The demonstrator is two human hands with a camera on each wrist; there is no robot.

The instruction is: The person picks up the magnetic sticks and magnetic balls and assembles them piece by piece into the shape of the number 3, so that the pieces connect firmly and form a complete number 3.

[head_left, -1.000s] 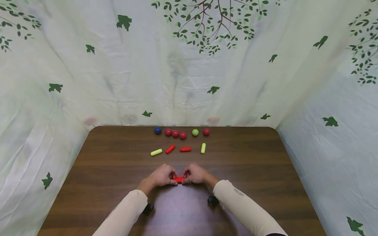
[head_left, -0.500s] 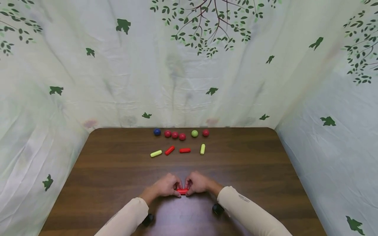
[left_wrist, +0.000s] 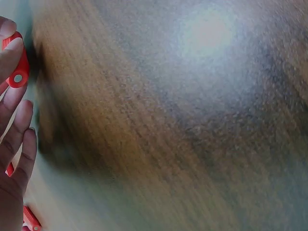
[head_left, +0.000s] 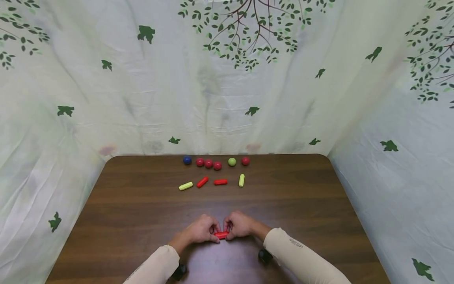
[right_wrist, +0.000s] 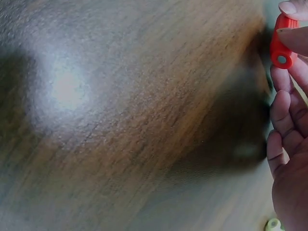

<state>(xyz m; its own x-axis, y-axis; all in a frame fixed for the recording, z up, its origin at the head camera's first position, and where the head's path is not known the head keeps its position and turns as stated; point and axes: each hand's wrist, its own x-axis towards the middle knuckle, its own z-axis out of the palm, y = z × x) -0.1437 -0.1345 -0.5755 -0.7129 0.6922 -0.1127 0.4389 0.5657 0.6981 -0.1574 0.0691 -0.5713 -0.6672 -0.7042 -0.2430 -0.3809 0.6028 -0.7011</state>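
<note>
Pinch at both ends of a red stick (head_left: 221, 235), left hand (head_left: 201, 230) on one, right hand (head_left: 240, 225) on the other, thumbs and fingertips closed on it, midway across the near part of the table (head_left: 142, 213). Hard to tell, behind those fingers, whether touching the table or just above. Small hold on a short piece: could twist or pop free under uneven pressure, or with one hand easing before the other. Pale inset (left_wrist: 18, 78) in one end; if magnetic, could snap askew onto a neighbour brought too close. Beyond, well apart, two loose red sticks (head_left: 202, 182) and two yellow-green sticks (head_left: 186, 186) at mixed angles, easily nudged by a hasty reach. Farther still, near the far edge, blue ball (head_left: 187, 160), three red balls (head_left: 208, 163), green ball (head_left: 232, 161) and lone red ball (head_left: 245, 161): likely to roll at a light knock.
</note>
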